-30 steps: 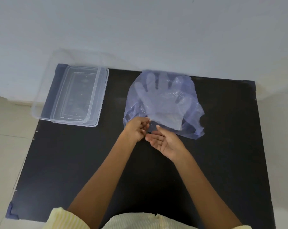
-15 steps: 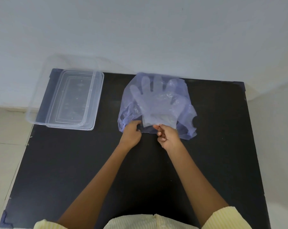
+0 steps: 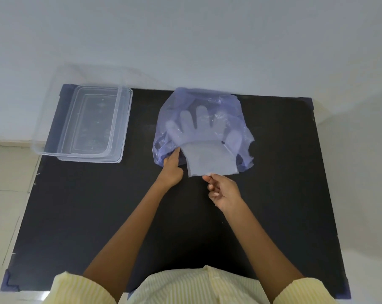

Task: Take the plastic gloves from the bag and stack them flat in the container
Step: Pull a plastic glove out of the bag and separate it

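shirt (image 3: 196, 286): pale yellow, striped, bottom centre of frame; both short sleeves at the bottom corners.
forearms: bare, both run up from bottom centre and converge toward mid frame.
table (image 3: 76, 216): black top, fills most of the lower frame.
right hand (image 3: 224, 191): centre, slightly right; palm turned left, fingers curled, thumb and forefinger pinching the near edge of the glove cuff.
left hand (image 3: 171, 170): just left of the cuff, back of the hand up; fingers curled onto the bag's near-left edge at its mouth, gripping it.
plastic glove (image 3: 209, 159): translucent white, flat on the table; cuff sticks out of the bag mouth toward the person, finger part inside the bag, pointing to the top of the frame. One glove or a stack: cannot tell.
bag (image 3: 207, 99): thin blue see-through plastic, crumpled, upper centre, mouth toward the person.
container (image 3: 126, 119): clear, rectangular, upper left on the table corner, well apart from the bag; a second clear layer sticks out on its left.
wall (image 3: 185, 40): plain white, top of the frame.
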